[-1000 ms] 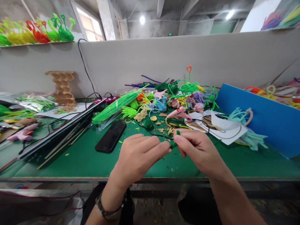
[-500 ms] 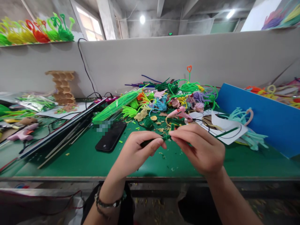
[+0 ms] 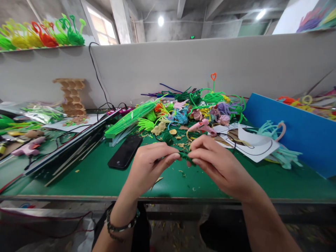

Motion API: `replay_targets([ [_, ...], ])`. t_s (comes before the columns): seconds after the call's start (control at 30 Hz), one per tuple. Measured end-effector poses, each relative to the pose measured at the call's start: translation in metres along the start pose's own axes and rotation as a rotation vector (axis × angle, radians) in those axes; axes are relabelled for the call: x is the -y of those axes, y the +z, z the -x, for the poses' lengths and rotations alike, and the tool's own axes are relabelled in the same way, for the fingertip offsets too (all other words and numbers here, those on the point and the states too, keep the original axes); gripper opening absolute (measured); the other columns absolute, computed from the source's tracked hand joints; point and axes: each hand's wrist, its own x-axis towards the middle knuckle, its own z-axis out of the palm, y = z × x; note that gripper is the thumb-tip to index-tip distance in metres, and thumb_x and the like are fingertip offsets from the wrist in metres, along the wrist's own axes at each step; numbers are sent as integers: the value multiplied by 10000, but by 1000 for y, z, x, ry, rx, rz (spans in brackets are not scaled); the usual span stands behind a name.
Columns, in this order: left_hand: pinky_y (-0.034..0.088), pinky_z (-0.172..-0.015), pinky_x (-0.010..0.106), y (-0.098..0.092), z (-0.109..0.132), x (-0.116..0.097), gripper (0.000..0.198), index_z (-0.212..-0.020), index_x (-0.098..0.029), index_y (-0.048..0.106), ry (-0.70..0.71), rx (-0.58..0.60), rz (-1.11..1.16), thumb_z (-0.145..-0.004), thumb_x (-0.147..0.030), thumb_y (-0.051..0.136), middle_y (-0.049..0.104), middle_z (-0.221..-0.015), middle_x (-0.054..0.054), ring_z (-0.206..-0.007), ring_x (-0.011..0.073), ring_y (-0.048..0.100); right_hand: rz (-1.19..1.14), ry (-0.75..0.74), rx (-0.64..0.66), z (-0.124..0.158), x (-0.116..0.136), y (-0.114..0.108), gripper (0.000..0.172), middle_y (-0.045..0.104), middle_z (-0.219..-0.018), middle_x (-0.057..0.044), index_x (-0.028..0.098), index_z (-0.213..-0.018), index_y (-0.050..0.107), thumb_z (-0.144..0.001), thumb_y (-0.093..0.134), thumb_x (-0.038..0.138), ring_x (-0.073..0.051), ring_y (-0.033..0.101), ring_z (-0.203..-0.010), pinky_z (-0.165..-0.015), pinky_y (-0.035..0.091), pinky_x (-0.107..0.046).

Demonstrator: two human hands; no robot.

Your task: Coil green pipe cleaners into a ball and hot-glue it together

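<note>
Between my fingertips is a dark green pipe cleaner (image 3: 184, 156), bent or twisted into a short piece; most of it is hidden by the fingers. My left hand (image 3: 154, 162) pinches its left end between thumb and forefinger. On the other end, my right hand (image 3: 217, 162) is closed in a pinch. Both hands hover above the green table (image 3: 105, 185) near its front edge. Just beyond them lie a dark green pipe-cleaner bundle (image 3: 166, 138) and a pink glue gun (image 3: 202, 126).
A black phone (image 3: 125, 152) lies left of my hands. Behind are a bag of bright green pipe cleaners (image 3: 131, 117) and a colourful heap of them (image 3: 181, 115). To the right stand paper sheets (image 3: 258, 145) and a blue board (image 3: 288, 136). Thin sticks (image 3: 76, 159) lie at left.
My right hand has turned and drawn closer to my left, its fingers now lower on the green piece. The long green stem that stuck out to the right no longer shows.
</note>
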Motion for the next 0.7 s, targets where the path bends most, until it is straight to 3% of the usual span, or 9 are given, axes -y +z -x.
replay_targets([
  [0.1, 364, -426, 128, 0, 0, 1, 198, -661, -90, 640, 15, 30, 76, -800, -203, 555, 506, -460, -25, -422, 45, 437, -249, -4, 206, 1, -2, -7, 228, 460, -706, 0, 167, -734, 484, -906, 336, 163, -81, 463, -668, -615, 394, -183],
  [0.23, 365, -415, 128, 0, 0, 2, 242, -644, -96, 639, -38, 86, 228, -816, -229, 534, 485, -427, -32, -401, 45, 434, -352, -47, 282, 3, -4, -8, 205, 473, -695, 8, 164, -774, 488, -905, 332, 144, -72, 452, -650, -605, 377, -162],
  [0.5, 401, -434, 147, 0, -1, 2, 274, -629, -101, 642, -201, 208, 331, -831, -224, 504, 554, -414, -10, -402, 67, 486, -238, -69, 79, 3, -8, -3, 195, 595, -648, -18, 138, -797, 593, -881, 425, 193, -61, 495, -572, -539, 376, -145],
  [0.6, 396, -438, 142, 0, -1, 1, 268, -657, -103, 647, -109, 205, 202, -840, -224, 494, 559, -431, -13, -411, 61, 493, -285, -39, 33, 2, -7, -2, 222, 626, -652, -13, 145, -758, 592, -884, 422, 212, -58, 530, -582, -555, 390, -146],
  [0.7, 367, -431, 167, 0, 1, -2, 247, -708, -120, 647, 104, 129, -86, -848, -249, 490, 571, -463, -20, -421, 62, 496, -246, 85, -33, 2, -2, -1, 289, 525, -512, 28, 155, -627, 562, -869, 427, 236, -54, 461, -471, -466, 348, -162],
])
